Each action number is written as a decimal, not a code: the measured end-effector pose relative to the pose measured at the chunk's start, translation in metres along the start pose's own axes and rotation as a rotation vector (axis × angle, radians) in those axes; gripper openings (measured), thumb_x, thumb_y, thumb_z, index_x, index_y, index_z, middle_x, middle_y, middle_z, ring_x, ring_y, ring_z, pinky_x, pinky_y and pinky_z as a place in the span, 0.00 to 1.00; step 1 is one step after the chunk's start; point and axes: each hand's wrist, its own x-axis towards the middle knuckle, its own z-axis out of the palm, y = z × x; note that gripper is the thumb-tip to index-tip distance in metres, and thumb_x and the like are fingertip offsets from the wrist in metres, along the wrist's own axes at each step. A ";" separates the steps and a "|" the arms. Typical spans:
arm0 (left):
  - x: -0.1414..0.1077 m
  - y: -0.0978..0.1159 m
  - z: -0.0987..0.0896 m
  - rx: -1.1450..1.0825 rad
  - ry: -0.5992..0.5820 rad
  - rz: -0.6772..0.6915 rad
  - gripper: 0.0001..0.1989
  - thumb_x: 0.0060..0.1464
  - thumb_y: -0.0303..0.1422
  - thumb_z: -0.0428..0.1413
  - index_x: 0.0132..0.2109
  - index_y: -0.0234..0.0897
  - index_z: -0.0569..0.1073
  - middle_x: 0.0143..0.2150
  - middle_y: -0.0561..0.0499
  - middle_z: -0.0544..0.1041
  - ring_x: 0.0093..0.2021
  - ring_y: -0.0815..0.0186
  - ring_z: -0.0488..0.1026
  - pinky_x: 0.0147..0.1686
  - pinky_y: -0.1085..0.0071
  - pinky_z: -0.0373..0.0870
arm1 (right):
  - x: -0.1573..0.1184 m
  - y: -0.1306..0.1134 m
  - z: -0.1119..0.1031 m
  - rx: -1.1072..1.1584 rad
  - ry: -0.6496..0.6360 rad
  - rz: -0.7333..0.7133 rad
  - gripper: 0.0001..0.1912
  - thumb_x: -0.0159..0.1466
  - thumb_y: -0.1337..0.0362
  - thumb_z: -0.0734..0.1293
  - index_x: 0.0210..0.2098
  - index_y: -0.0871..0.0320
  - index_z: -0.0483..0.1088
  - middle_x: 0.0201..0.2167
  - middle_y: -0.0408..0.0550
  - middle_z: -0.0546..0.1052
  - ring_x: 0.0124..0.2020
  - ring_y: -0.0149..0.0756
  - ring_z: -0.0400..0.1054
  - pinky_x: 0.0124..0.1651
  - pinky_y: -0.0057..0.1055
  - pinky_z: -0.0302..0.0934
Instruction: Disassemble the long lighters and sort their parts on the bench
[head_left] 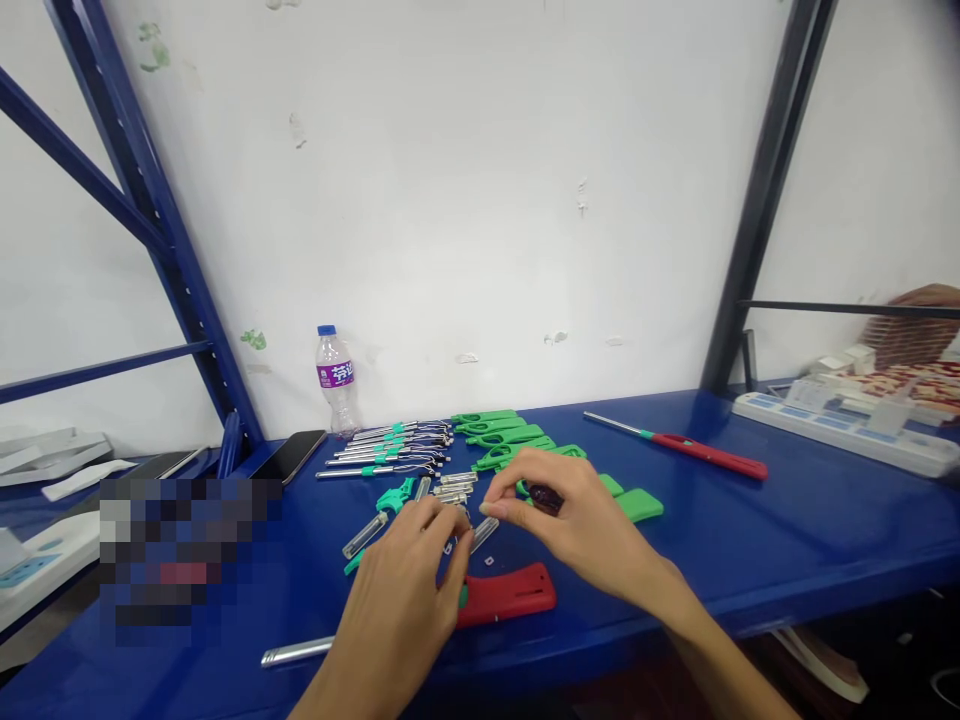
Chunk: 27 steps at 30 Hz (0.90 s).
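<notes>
My right hand is closed, with the dark, glossy handle of a screwdriver tucked in its palm. Its thumb and forefinger pinch together above a clear fuel tank; anything between the tips is too small to make out. My left hand is curled over the near end of a red lighter body, fingertips drawn together, and what they grip is hidden. From under that hand a metal lighter tube sticks out to the left. Small pale pieces lie between the hands.
Behind the hands are metal tubes with wires, green lighter shells, teal triggers and several clear tanks. A red stick lighter lies right. A bottle, phone and power strip stand or lie around.
</notes>
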 end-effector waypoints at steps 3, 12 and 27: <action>0.004 -0.012 0.002 0.222 -0.122 -0.052 0.16 0.70 0.29 0.44 0.48 0.40 0.77 0.49 0.45 0.77 0.50 0.55 0.75 0.47 0.61 0.73 | -0.001 0.000 -0.005 -0.027 0.030 0.017 0.04 0.69 0.65 0.72 0.37 0.51 0.78 0.33 0.39 0.78 0.30 0.33 0.67 0.31 0.29 0.56; 0.001 -0.018 -0.008 0.276 -0.276 -0.076 0.22 0.70 0.25 0.40 0.59 0.42 0.75 0.54 0.44 0.76 0.55 0.53 0.72 0.54 0.55 0.72 | -0.006 0.006 -0.015 -0.218 -0.205 0.021 0.06 0.72 0.59 0.70 0.40 0.51 0.79 0.35 0.38 0.79 0.36 0.33 0.70 0.40 0.30 0.58; -0.021 -0.030 -0.011 0.027 -0.496 -0.154 0.21 0.58 0.29 0.57 0.58 0.44 0.70 0.60 0.47 0.75 0.58 0.54 0.72 0.56 0.59 0.67 | -0.011 0.015 -0.003 -0.474 -0.638 0.190 0.21 0.60 0.44 0.77 0.39 0.54 0.75 0.40 0.43 0.77 0.40 0.43 0.71 0.38 0.33 0.55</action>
